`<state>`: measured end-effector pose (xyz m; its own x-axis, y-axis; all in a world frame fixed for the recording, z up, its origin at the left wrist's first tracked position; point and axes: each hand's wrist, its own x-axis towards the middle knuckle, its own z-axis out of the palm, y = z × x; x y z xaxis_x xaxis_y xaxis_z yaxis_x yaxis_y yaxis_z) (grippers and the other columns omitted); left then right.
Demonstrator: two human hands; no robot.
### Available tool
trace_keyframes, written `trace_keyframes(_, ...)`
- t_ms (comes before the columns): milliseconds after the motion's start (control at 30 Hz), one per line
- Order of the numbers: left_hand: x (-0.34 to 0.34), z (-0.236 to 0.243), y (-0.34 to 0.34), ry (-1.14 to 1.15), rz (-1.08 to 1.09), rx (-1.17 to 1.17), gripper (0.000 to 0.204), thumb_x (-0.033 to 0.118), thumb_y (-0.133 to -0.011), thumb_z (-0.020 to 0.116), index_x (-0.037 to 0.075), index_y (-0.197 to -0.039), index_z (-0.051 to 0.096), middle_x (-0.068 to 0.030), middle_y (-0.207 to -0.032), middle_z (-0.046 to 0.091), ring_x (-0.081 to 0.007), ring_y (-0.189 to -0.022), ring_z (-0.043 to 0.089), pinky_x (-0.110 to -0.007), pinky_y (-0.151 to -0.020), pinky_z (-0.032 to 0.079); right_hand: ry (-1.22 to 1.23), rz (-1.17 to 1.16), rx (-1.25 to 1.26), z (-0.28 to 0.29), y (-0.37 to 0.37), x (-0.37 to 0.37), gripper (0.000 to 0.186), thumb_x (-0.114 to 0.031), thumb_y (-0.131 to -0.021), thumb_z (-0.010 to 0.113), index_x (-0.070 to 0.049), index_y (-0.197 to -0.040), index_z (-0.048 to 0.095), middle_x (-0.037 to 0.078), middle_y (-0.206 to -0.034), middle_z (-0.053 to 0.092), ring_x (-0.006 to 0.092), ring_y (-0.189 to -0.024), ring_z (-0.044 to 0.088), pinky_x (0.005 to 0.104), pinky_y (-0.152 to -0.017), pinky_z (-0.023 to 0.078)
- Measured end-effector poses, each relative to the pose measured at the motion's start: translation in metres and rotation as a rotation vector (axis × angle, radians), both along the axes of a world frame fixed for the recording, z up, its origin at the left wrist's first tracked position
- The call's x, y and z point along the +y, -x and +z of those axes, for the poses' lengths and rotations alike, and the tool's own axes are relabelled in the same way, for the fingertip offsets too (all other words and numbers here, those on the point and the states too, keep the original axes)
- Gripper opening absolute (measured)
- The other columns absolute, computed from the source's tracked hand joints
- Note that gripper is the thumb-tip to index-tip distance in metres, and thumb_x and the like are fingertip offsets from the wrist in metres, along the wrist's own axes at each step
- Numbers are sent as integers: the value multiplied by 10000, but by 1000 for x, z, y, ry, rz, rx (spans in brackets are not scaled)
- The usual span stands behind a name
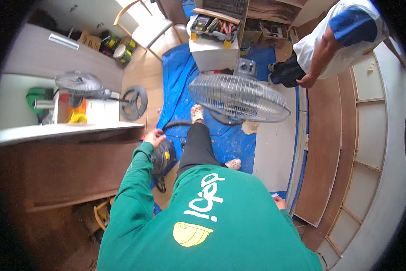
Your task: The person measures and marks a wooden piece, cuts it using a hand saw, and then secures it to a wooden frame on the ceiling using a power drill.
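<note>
My left hand (154, 137) hangs in front of me at the left, fingers loosely bent and apart, with nothing visible in them. It is nearest to a dark vacuum cleaner (163, 158) with a yellow mark, which stands below it. A dark hose (178, 123) runs beside my foot. My right hand (280, 202) shows only in part past my green sleeve; a small whitish bit lies at its fingers, too small to name. Ahead stands a large floor fan (240, 98) with a wire cage, apart from both hands.
Blue sheeting (180, 67) covers much of the floor. Brown panels (322, 153) lie at the right, near a person (338, 45) in a white and blue shirt. An open toolbox (214, 29), a chair (152, 30) and a second fan (78, 82) stand around.
</note>
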<state>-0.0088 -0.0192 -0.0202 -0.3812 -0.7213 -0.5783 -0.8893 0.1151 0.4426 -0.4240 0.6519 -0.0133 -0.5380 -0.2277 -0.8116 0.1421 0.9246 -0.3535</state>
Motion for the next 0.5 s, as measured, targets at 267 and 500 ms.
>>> trace_keyframes(267, -353, 40, 360, 692, -463, 263, 679, 324, -806, 774, 119, -1388, 490, -172, -1322, 561, -354, -1229, 539, -439, -1035, 451, 198, -619, 12, 3, -28, -226, 239, -215, -949, 658, 20, -995, 662, 62, -787, 671, 146, -683, 613, 305, -637, 502)
trace_keyframes(500, -540, -59, 658, 791, -697, -152, 612, 190, -889, 578, 272, -1477, 432, -60, -1559, 394, -301, -1420, 394, -544, -1098, 379, -64, -559, -289, 10, -263, -304, 184, -258, -901, 687, -109, -974, 765, 69, -976, 751, 179, -894, 697, 358, -831, 539)
